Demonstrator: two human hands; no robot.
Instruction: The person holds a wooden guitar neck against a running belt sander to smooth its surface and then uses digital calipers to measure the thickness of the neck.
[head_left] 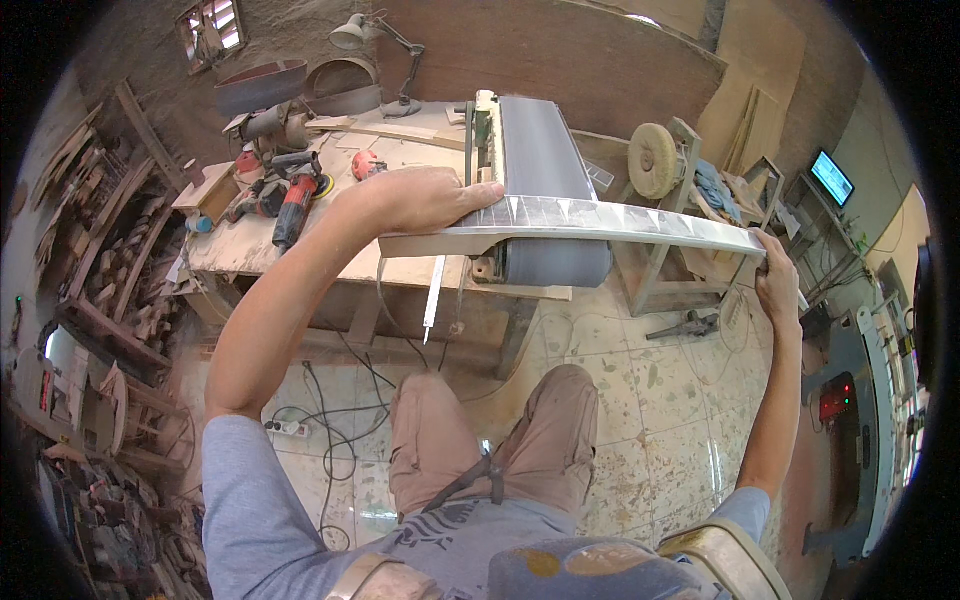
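Note:
A long, pale guitar neck with white triangular inlays along its upper face lies crosswise in front of me. My left hand grips its wider left end, thumb stretched along the top and most fingers hidden. Around the narrow right end closes my right hand. Behind and beneath the neck is a belt sander with a wide grey belt, its rounded front end showing below. Where the neck crosses the belt, I cannot tell whether they touch.
The sander stands by a dusty wooden workbench. A red-and-black angle grinder and a desk lamp are on the bench. A round buffing wheel stands right of the sander. Black cables and a power strip lie on the tiled floor.

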